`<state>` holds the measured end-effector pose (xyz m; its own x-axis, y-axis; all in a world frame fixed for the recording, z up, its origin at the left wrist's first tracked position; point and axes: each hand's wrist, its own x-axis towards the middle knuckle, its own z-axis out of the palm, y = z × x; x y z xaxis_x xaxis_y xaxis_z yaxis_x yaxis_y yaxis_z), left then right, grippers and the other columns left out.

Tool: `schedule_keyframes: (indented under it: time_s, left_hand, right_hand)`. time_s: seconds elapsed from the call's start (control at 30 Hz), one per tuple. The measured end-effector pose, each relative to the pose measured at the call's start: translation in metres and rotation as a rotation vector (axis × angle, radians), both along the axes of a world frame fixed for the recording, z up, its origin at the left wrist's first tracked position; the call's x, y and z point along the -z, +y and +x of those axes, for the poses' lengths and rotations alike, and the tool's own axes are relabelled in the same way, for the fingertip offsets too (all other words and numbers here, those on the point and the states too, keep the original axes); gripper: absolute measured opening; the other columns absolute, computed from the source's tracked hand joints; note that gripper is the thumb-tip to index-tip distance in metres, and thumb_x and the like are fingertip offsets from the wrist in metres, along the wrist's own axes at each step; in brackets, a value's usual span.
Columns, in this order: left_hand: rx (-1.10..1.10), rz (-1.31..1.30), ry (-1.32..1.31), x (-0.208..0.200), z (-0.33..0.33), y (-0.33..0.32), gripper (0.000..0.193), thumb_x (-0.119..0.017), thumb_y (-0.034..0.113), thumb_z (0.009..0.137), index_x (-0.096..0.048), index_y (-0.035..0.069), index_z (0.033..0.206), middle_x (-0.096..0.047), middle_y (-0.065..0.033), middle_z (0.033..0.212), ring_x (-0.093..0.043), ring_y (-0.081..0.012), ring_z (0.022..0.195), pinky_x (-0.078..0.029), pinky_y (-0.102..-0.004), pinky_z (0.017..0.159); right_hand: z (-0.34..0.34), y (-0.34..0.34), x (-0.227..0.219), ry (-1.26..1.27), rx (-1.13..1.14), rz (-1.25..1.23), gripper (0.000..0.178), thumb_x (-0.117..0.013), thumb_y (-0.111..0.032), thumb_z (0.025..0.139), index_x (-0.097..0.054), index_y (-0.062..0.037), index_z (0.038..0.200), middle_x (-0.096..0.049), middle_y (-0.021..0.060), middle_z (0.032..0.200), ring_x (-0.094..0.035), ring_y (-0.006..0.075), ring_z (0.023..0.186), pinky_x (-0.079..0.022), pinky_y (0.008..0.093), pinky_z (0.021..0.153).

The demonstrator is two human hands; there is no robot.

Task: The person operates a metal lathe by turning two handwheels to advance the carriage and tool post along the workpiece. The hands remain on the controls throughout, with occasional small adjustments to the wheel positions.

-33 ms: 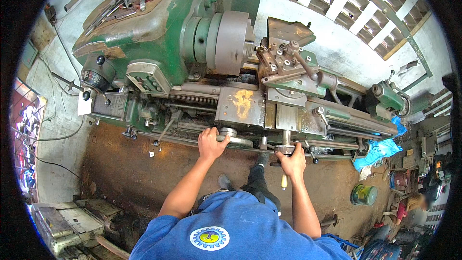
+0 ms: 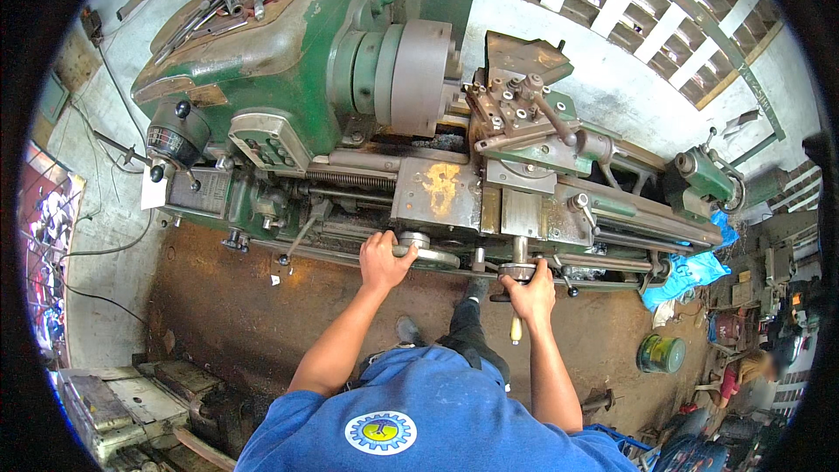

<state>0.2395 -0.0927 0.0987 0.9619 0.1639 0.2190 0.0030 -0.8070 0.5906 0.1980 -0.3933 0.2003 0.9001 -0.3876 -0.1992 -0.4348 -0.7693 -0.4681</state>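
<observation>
I stand at a green metal lathe (image 2: pixel 262 61) with both arms stretched toward its front. My left hand (image 2: pixel 384 260) is closed around the rim of the large carriage handwheel (image 2: pixel 435 258), below the apron with worn yellow paint. My right hand (image 2: pixel 531 290) grips the smaller cross-slide handwheel (image 2: pixel 517 272); a pale crank handle (image 2: pixel 516 329) hangs beneath it. Above and between my hands sits the tool post (image 2: pixel 522 103) with its clamping lever (image 2: pixel 557 119). To its left is the large grey chuck (image 2: pixel 418 79), its jaws facing the tool post.
Spanners and other hand tools (image 2: pixel 229 2) lie on the headstock. The tailstock (image 2: pixel 703 179) stands at the bed's right end, near blue plastic sheeting (image 2: pixel 686 280). A green bucket (image 2: pixel 661 353) is on the floor to the right. Another person (image 2: pixel 738 376) is at the far right. Machine parts (image 2: pixel 131 406) sit behind, lower left.
The chuck's jaws and surface marks appear at a slightly different angle. My hands and the handwheels show no visible movement.
</observation>
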Motion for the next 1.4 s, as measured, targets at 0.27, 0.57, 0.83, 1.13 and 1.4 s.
schedule_keyframes:
  time_s: [0.27,0.57,0.83,1.13,1.4]
  left_hand:
    - [-0.007,0.001,-0.027,0.0011,0.0069,0.0008,0.048,-0.079,0.046,0.078,-0.063,0.001,0.082,-0.063,-0.0192,0.082,-0.065,-0.0403,0.085,-0.050,-0.0506,0.081]
    - [-0.001,-0.005,-0.090,-0.0009,0.0061,0.0012,0.046,-0.079,0.043,0.082,-0.061,0.000,0.080,-0.062,-0.0201,0.080,-0.063,-0.0431,0.080,-0.050,-0.0515,0.074]
    - [-0.004,-0.004,-0.082,-0.0008,0.0061,0.0018,0.046,-0.078,0.043,0.083,-0.061,0.000,0.081,-0.062,-0.0208,0.080,-0.064,-0.0435,0.081,-0.050,-0.0520,0.074]
    - [0.002,-0.022,-0.066,-0.0029,0.0055,0.0029,0.046,-0.077,0.042,0.084,-0.063,-0.001,0.084,-0.063,-0.0216,0.081,-0.064,-0.0436,0.081,-0.051,-0.0521,0.073]
    - [0.003,-0.019,-0.067,-0.0009,0.0063,0.0044,0.045,-0.078,0.041,0.084,-0.062,-0.001,0.080,-0.062,-0.0211,0.079,-0.064,-0.0436,0.079,-0.050,-0.0515,0.071]
  right_hand:
    - [0.0070,0.0002,0.0012,-0.037,-0.009,0.010,0.081,-0.087,-0.040,0.070,-0.053,0.0003,0.131,-0.062,0.0265,0.125,-0.064,0.0467,0.114,-0.053,0.0552,0.096]
    - [0.0071,0.0012,-0.0010,-0.028,-0.002,0.010,0.078,-0.086,-0.040,0.070,-0.054,-0.0015,0.130,-0.063,0.0257,0.124,-0.064,0.0459,0.114,-0.052,0.0543,0.096]
    - [0.0074,0.0003,0.0006,-0.030,-0.009,0.015,0.081,-0.085,-0.041,0.069,-0.053,-0.0012,0.132,-0.062,0.0258,0.124,-0.064,0.0467,0.114,-0.052,0.0555,0.096]
    - [0.0071,-0.0009,0.0035,-0.044,-0.015,0.018,0.080,-0.085,-0.041,0.069,-0.055,-0.0011,0.130,-0.062,0.0256,0.124,-0.065,0.0460,0.112,-0.053,0.0551,0.095]
    - [0.0076,0.0001,0.0025,-0.034,-0.007,0.006,0.079,-0.086,-0.041,0.069,-0.055,-0.0018,0.129,-0.063,0.0257,0.123,-0.065,0.0464,0.112,-0.053,0.0550,0.095]
